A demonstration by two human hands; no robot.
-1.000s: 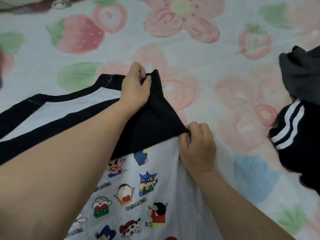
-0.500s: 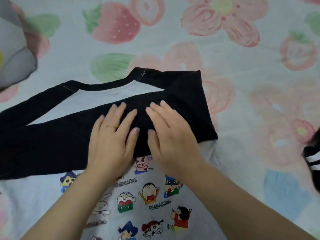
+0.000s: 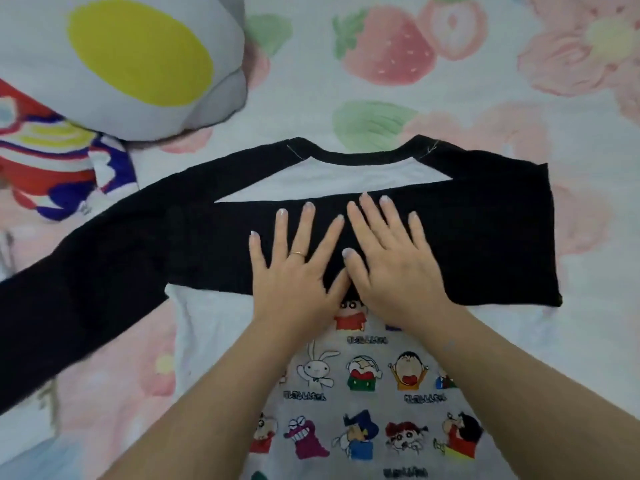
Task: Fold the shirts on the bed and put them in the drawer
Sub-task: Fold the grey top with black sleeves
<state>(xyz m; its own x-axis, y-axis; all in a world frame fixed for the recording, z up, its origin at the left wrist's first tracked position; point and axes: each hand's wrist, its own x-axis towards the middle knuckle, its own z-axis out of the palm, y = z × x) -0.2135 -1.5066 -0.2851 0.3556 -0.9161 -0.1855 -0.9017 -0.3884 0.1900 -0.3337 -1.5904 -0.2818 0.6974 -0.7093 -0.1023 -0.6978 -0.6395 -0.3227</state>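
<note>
A white shirt (image 3: 349, 393) with cartoon prints and black sleeves lies flat on the bed. Its right black sleeve (image 3: 485, 237) is folded across the chest. The left black sleeve (image 3: 86, 282) stretches out toward the lower left. My left hand (image 3: 294, 268) and my right hand (image 3: 391, 258) lie side by side, palms down with fingers spread, pressing on the folded sleeve. Neither hand grips anything. There is a ring on my left hand.
The bed sheet (image 3: 433, 98) has pink flowers and strawberries printed on it. A grey plush toy (image 3: 138, 64) with a yellow oval lies at the top left, its red, white and blue body (image 3: 52, 161) below it, close to the outstretched sleeve.
My hands let go of the sleeve's edge after folding it over the chest and now press flat on it. The view has shifted left, bringing the plush toy in and losing the dark clothes at right.
</note>
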